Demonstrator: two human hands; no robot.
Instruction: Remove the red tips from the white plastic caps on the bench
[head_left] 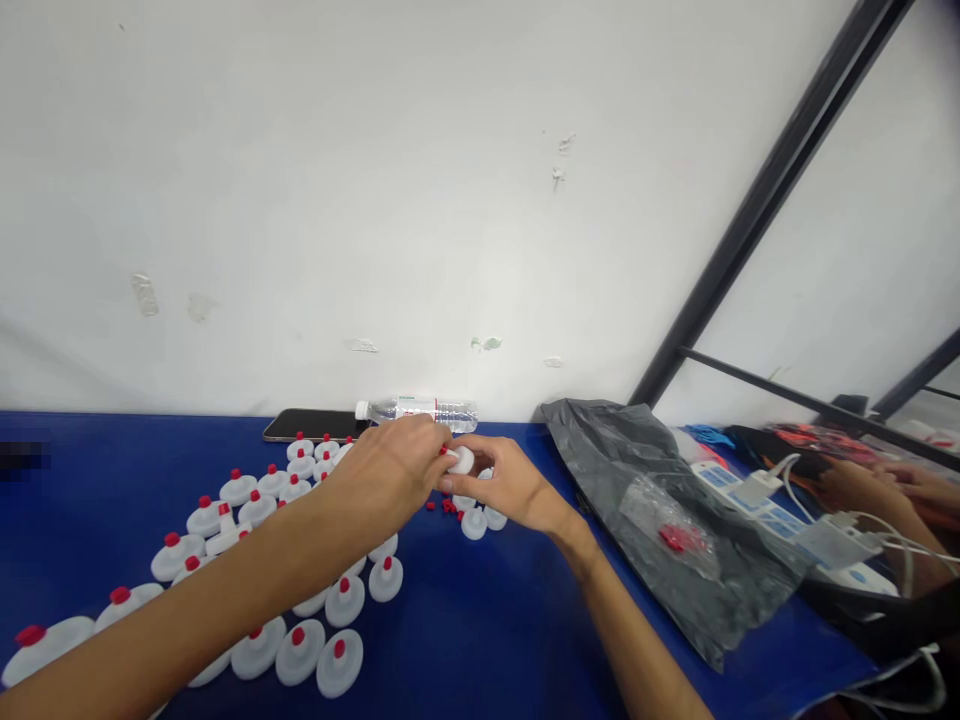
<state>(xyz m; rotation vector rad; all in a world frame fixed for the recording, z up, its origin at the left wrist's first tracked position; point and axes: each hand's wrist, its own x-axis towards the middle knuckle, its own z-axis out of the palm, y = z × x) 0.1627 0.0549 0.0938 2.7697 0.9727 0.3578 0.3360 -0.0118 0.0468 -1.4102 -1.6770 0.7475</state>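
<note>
My left hand [390, 468] and my right hand [504, 482] meet over the blue table [480, 630], near its far edge. Between their fingertips is a white plastic cap [462, 460] with a small red plug at its left side. My right hand's fingers grip the cap; my left hand's fingers pinch at the red plug. Under the hands lie loose red plugs [448, 507] and a few bare white caps [474, 523]. Several white caps with red plugs [300, 650] cover the table's left part.
A clear water bottle [420, 410] lies by the wall beside a dark phone [311, 424]. At the right, a grey plastic bag [660, 500] has a small clear pouch of red plugs [679, 537] on it. A power strip [787, 520] and another person's hand [885, 485] are far right.
</note>
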